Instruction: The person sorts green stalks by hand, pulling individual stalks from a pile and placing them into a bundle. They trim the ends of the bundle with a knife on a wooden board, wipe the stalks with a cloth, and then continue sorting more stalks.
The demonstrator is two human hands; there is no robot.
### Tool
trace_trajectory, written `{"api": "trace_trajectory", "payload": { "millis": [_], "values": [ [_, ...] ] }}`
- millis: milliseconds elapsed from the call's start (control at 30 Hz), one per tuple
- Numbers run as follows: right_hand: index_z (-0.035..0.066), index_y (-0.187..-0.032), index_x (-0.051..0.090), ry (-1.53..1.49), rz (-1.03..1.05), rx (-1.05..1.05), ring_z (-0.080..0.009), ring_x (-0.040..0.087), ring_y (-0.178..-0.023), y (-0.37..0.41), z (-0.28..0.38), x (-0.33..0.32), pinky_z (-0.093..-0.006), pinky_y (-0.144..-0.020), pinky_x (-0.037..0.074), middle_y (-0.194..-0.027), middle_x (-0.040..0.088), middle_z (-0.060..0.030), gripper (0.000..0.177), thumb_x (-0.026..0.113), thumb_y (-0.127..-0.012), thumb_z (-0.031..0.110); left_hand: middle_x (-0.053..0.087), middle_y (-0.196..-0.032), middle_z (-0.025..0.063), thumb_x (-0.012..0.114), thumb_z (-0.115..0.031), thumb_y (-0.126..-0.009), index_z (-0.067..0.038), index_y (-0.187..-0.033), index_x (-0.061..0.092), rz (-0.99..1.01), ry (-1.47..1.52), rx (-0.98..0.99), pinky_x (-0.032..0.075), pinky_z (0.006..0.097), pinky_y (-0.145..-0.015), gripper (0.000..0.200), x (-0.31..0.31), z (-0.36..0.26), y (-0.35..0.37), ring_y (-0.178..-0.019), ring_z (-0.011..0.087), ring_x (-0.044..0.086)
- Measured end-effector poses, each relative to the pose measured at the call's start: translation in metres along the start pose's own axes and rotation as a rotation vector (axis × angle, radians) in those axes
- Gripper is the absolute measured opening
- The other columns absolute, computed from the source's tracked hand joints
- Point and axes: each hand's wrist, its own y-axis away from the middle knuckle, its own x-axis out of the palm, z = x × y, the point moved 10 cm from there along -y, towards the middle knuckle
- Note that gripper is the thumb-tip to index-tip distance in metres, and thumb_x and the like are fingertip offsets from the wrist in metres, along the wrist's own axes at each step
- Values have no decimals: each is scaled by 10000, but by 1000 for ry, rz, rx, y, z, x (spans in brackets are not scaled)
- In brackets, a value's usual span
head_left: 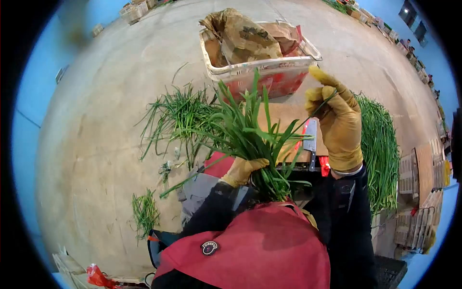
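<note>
My left hand (244, 171), in a yellow glove, is closed around the lower part of a bunch of garlic chives (252, 127). Their long flat leaves fan upward and outward in front of my red apron (250, 245). My right hand (339, 118), gloved too, is raised to the right of the bunch. Its fingers pinch the tip of one long leaf that arches over from the bunch. Below that hand, a cleaver (311, 137) with a black handle lies on a brown board (288, 113).
Loose greens (185, 113) lie scattered on the floor at left, with a smaller heap (145, 212) nearer. A thick pile of long greens (378, 149) is at right. Ahead stands a red-and-white crate (260, 77) holding a stained sack (250, 41). Stacked crates (409, 178) line the right side.
</note>
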Motion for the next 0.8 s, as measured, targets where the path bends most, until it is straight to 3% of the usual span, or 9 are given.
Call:
{"api": "trace_trajectory", "payload": {
  "millis": [67, 133, 233, 300, 400, 433, 533, 567, 800],
  "values": [
    [1, -1207, 630, -52, 22, -20, -186, 684, -727, 0, 1, -1, -298, -673, 570, -890, 716, -118, 291, 554, -957, 128, 693, -1027, 100, 637, 29, -821, 29, -1004, 651, 0, 158, -39, 525, 353, -861, 183, -3, 19, -1, -995, 225, 651],
    [3, -1223, 618, -82, 31, -43, -184, 683, -731, 2, 3, -4, -294, -678, 568, -892, 716, -119, 304, 559, -955, 134, 689, -1027, 92, 642, -25, -835, 16, -1005, 661, 19, -51, 164, 528, 350, -851, 176, -4, 9, 2, -981, 208, 651],
    [7, -1251, 593, -199, -40, -54, -153, 641, -725, -1, -3, -34, -278, -679, 536, -859, 675, -52, 324, 543, -970, 160, 668, -1078, 114, 639, -69, -831, 7, -1079, 643, 28, 676, -226, 530, 366, -864, 260, 4, 36, 3, -973, 232, 649],
    [2, -1278, 562, -236, -168, -69, -107, 531, -624, 3, -3, -45, -254, -599, 454, -760, 581, 2, 347, 527, -981, 178, 658, -1096, 125, 632, -59, -823, 16, -1107, 625, -4, 735, -286, 531, 381, -877, 294, 3, 43, 6, -979, 250, 646],
    [-7, -1341, 487, -365, 56, -72, -79, 391, -595, 12, 8, -30, -235, -560, 323, -702, 438, 15, 411, 531, -974, 173, 654, -1098, 131, 624, -55, -818, 24, -1145, 601, -75, 768, -326, 530, 398, -895, 337, 3, 43, 7, -985, 263, 641],
    [-15, -1344, 472, -418, -2, -82, -76, 354, -562, 17, 9, -31, -238, -540, 300, -678, 411, 14, 412, 514, -975, 164, 654, -1094, 131, 622, -56, -818, 26, -1157, 593, -105, 771, -332, 529, 403, -900, 351, 2, 39, 8, -987, 265, 640],
    [-17, -1322, 486, -515, 19, -95, -79, 347, -548, 25, 13, -47, -236, -538, 306, -672, 413, 14, 381, 489, -985, 162, 655, -1044, 128, 649, -72, -775, 41, -1108, 597, -20, 902, -180, 519, 358, -891, 355, 8, 0, 4, -992, 236, 633],
    [-14, -1320, 488, -528, -17, -119, -77, 345, -546, 27, 16, -59, -233, -522, 300, -661, 404, 14, 373, 472, -990, 159, 649, -1067, 138, 669, -108, -752, 42, -1090, 608, -31, 859, -286, 498, 371, -922, 375, 5, 13, 9, -1011, 252, 621],
    [-4, -1315, 508, -614, -201, -135, -73, 319, -532, 46, 9, -128, -225, -498, 284, -655, 381, 21, 361, 447, -995, 150, 655, -1001, 142, 725, -118, -705, 6, -1077, 592, 89, 943, -71, 540, 430, -840, 414, -3, 8, 10, -926, 300, 647]
  ]
}}
